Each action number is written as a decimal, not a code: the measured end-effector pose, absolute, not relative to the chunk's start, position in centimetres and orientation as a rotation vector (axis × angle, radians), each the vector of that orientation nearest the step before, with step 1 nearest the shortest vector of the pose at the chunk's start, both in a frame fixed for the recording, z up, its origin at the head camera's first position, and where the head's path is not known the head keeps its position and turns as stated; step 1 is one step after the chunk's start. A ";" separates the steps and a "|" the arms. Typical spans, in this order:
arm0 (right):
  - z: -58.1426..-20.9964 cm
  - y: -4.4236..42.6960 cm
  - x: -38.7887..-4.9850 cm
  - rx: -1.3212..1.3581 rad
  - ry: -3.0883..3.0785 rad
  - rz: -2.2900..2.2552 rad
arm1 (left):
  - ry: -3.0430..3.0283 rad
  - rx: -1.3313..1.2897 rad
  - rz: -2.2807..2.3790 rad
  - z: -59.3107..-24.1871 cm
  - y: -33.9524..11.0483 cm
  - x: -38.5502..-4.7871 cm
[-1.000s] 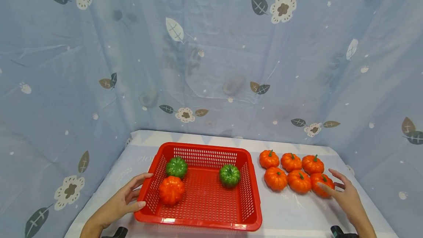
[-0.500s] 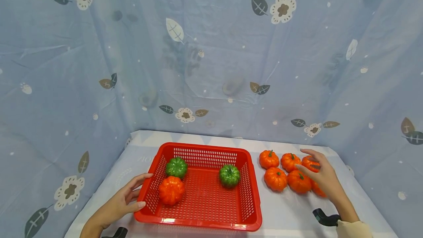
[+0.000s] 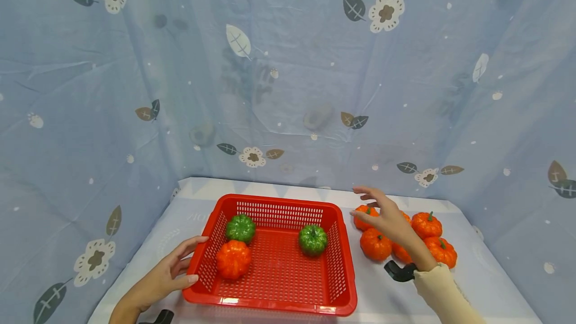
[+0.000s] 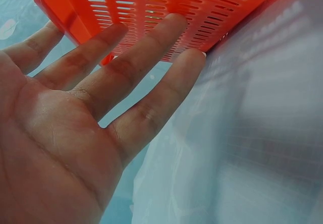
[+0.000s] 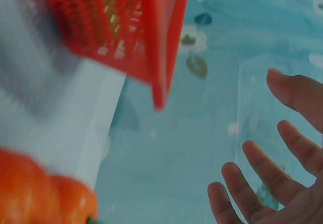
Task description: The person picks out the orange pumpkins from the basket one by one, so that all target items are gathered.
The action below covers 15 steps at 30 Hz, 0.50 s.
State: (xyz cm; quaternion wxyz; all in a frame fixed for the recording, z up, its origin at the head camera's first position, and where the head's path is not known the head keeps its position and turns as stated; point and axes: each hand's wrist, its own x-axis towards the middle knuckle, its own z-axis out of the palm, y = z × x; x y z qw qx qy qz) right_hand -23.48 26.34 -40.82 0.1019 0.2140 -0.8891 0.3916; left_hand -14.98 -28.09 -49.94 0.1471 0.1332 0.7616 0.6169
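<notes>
A red plastic basket (image 3: 279, 309) stands on the table, with two green pumpkins (image 3: 313, 240) (image 3: 240, 228) and one orange pumpkin (image 3: 234, 259) inside. My left hand (image 3: 159, 279) rests its extended fingers against the basket's left side; the left wrist view has those fingers (image 4: 146, 57) spread along the slotted wall. Over the loose orange pumpkins (image 3: 375, 244) to the right, my right hand (image 3: 384, 216) hovers with thumb and fingers apart and nothing between them. It partly hides several of those pumpkins. In the right wrist view the right hand (image 5: 282, 178) appears clear of both basket and pumpkins.
The white and pale blue tabletop (image 3: 373, 294) extends around the basket. A blue flower-and-leaf patterned curtain (image 3: 288, 89) encloses the back and sides. Black straps or mounts (image 3: 399, 271) sit at the wrists.
My right hand has moved left across the orange pumpkins, from the far right of the group to its left side near the basket. My left hand and the basket have stayed put.
</notes>
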 end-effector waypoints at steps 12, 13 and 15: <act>-40.8 18.4 -24.6 0.982 -2.640 1.176 | 2.189 0.337 1.768 -49.8 -28.1 -14.8; -40.9 17.7 -24.6 1.010 -2.658 1.173 | 2.188 0.340 1.769 -49.8 -28.1 -14.8; -41.0 16.5 -24.6 1.070 -2.689 1.161 | 2.187 0.344 1.773 -49.8 -28.0 -14.9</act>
